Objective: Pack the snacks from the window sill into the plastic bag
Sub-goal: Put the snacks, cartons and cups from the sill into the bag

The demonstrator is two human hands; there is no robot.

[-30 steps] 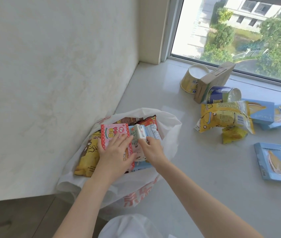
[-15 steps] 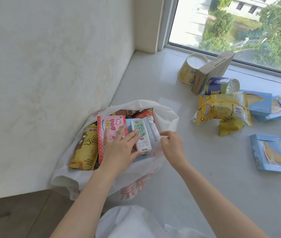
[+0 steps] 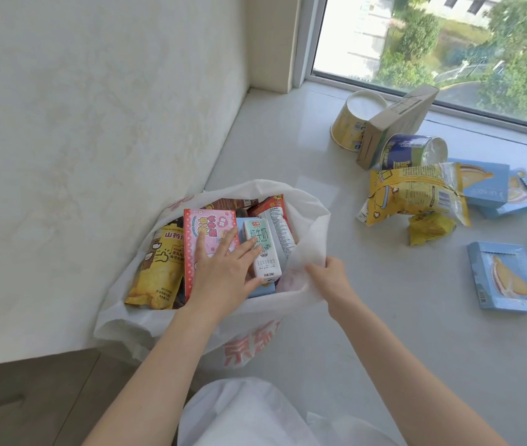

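The white plastic bag (image 3: 307, 214) sits open on the window sill (image 3: 384, 317) against the wall, already filled with snacks; the left hand (image 3: 223, 272) lies inside it, fingers (image 3: 246, 249) straight and spread, resting on the pink box (image 3: 205, 226) and the milk carton (image 3: 263, 252); a yellow chip bag (image 3: 156, 275) stands at the bag's left side; the right hand (image 3: 329, 278) pinches the bag's right rim, fingers curled on the plastic; still out on the sill, well apart from the bag: a yellow snack bag (image 3: 413, 194), two tubs (image 3: 413, 151) on their sides, a tilted brown box (image 3: 397, 123), and blue boxes (image 3: 503, 278)
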